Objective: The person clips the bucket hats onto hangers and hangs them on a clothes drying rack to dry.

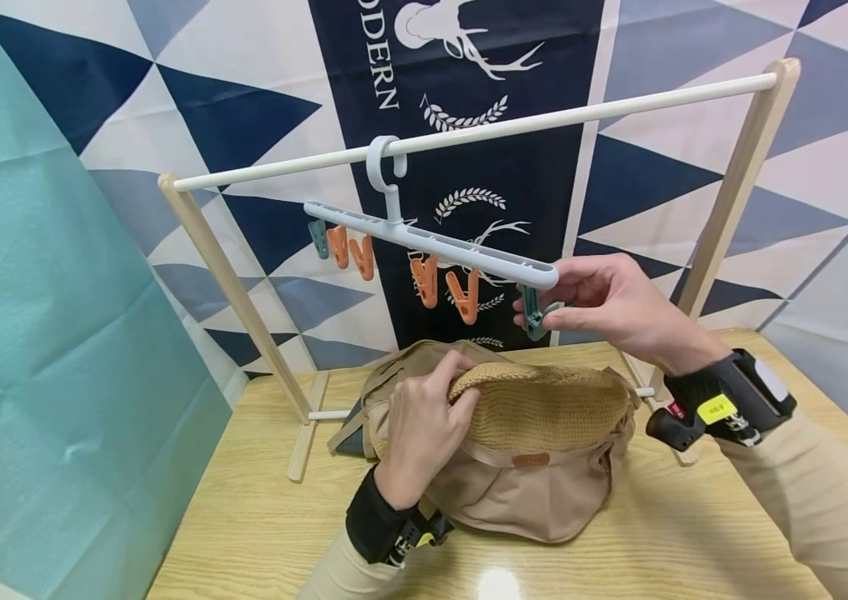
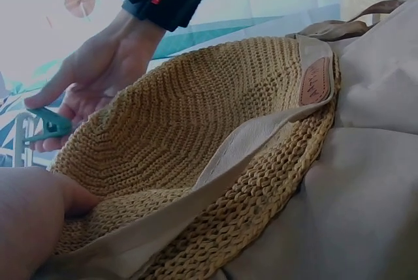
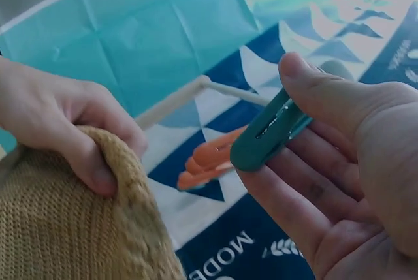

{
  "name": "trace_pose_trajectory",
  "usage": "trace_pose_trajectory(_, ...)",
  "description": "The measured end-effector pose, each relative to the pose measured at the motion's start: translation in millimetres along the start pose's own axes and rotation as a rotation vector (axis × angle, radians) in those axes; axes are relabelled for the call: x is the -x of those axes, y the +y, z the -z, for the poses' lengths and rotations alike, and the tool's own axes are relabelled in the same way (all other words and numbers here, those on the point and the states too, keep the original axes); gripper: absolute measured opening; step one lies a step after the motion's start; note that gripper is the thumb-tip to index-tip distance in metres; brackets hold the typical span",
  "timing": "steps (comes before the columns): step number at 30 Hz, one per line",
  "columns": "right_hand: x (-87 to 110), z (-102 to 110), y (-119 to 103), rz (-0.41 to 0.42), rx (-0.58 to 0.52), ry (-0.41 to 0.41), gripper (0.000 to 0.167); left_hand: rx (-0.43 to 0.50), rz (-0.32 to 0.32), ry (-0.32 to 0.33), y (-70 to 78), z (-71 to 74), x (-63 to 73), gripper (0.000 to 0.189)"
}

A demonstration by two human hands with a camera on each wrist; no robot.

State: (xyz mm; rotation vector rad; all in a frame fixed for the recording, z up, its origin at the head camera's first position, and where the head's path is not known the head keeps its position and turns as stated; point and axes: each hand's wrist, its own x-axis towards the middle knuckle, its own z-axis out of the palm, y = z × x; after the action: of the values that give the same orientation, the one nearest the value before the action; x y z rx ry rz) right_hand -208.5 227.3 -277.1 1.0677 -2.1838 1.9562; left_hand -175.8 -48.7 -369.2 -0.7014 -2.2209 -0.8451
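Note:
My left hand (image 1: pixel 427 417) pinches the rim of a tan woven sun hat (image 1: pixel 544 417) with beige cloth round it, its hollow inside turned up. A brown label (image 2: pixel 315 81) sits on its inner band. At the right end of a pale grey clip hanger (image 1: pixel 499 265), my right hand (image 1: pixel 619 302) pinches a green clip (image 3: pixel 251 149) between thumb and fingers. The hat lies below the hanger, its raised rim lower than the clips. The left fingertips inside the fold are partly hidden by the weave.
The hanger hooks over the white bar (image 1: pixel 499 132) of a wooden rack (image 1: pixel 228 292). Several orange clips (image 1: pixel 363 257) and another green clip (image 1: pixel 318 239) hang from it. A light wooden table (image 1: pixel 243 508) lies beneath, with a patterned cloth (image 1: pixel 258 75) behind and teal cloth (image 1: pixel 56 333) at left.

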Motion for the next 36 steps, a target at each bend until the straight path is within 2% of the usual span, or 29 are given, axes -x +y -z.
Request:
trace_pose_trajectory(7,3.0,-17.8,-9.3,-0.045,0.098,0.057,0.039,0.025,-0.024,-0.012,0.0,0.5,1.5,0.019)
trace_pose_trajectory(11,4.5,-26.1,-12.1,-0.047,0.128,0.1,0.039,0.032,-0.016,-0.014,-0.7,-0.2,2.2,0.019)
trace_pose_trajectory(17,4.5,-34.1,-15.0,-0.037,0.142,0.121,0.033,0.039,-0.007,-0.003,-0.6,-0.1,2.7,0.018)
trace_pose_trajectory(21,4.9,-38.7,-15.6,-0.027,0.099,0.124,0.03,0.054,-0.015,0.02,-2.3,-0.7,2.6,0.017)
trace_pose_trajectory(26,3.2,-46.1,-16.4,-0.024,0.094,0.109,0.019,0.062,-0.039,0.08,-9.1,-3.1,5.0,0.015)
trace_pose_trajectory(32,-2.5,-51.5,-14.5,-0.031,0.06,0.083,0.007,0.06,0.018,0.091,-4.4,5.4,5.1,0.017)
trace_pose_trajectory(36,-5.1,-52.5,-12.3,-0.036,0.043,0.076,0.008,0.051,0.045,0.107,-2.2,9.5,4.1,0.016)
